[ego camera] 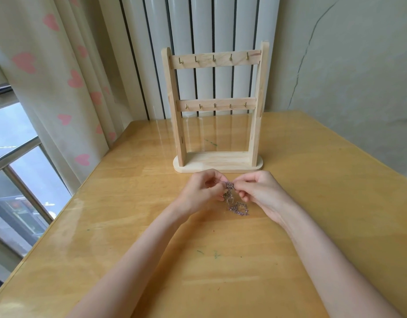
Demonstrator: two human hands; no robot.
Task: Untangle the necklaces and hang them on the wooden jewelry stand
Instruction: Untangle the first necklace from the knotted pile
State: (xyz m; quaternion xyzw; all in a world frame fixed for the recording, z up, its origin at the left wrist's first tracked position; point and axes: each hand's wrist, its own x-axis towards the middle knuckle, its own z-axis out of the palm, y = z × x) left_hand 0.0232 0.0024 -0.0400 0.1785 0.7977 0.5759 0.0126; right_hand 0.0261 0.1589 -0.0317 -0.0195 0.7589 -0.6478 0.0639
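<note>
A tangled clump of thin necklace chains lies partly on the wooden table, with its upper end lifted between my hands. My left hand pinches the top of the tangle from the left. My right hand pinches it from the right, fingertips almost touching the left ones. A small rectangular pendant shows in the part of the chains resting on the table. The wooden jewelry stand stands upright just behind my hands, with two crossbars carrying several small brass hooks, all bare.
A white ribbed radiator is behind the stand. A curtain with pink hearts hangs at the left beside a window. The table's left edge runs diagonally near the window.
</note>
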